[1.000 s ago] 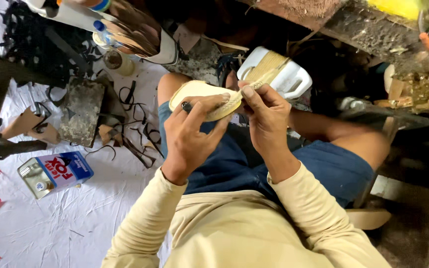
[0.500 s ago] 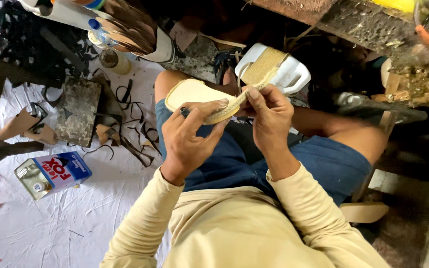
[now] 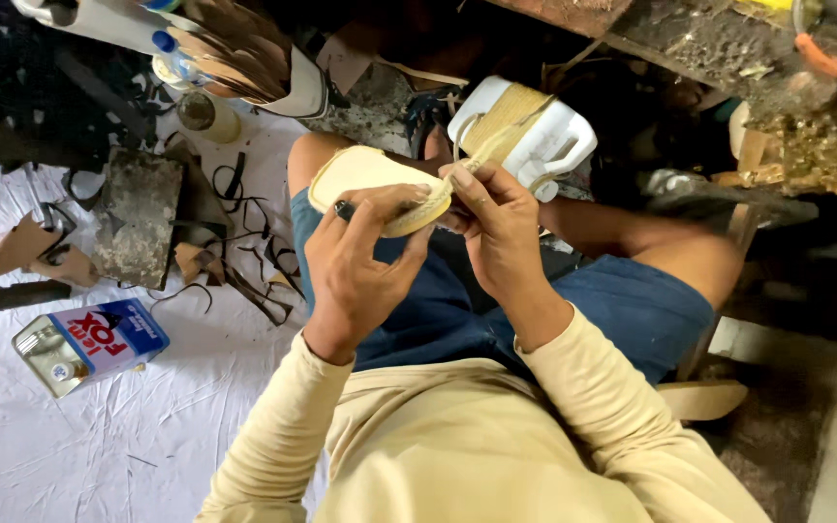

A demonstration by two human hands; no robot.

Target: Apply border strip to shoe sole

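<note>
My left hand [image 3: 356, 266] grips a cream shoe sole [image 3: 360, 174] from below, over my lap, and a thin dark tool [image 3: 345, 207] pokes out between its fingers. My right hand [image 3: 501, 232] pinches a woven straw-coloured strap [image 3: 496, 131] against the right edge of the sole. From there the strap runs up and to the right, across a white plastic jug [image 3: 559, 145]. Both sleeves are cream and the shorts are blue.
A rectangular glue tin [image 3: 89, 344] lies on the white cloth [image 3: 99, 446] at the left. Beyond it are a grey stone block [image 3: 138, 218], black strap scraps [image 3: 244, 261], cardboard offcuts [image 3: 26, 252] and a small bottle [image 3: 207, 114]. Another cream sole [image 3: 704, 399] lies at the lower right.
Both hands and the sole have shifted slightly to the left and down. The right hand's fingers have moved along the strap at the sole's edge.
</note>
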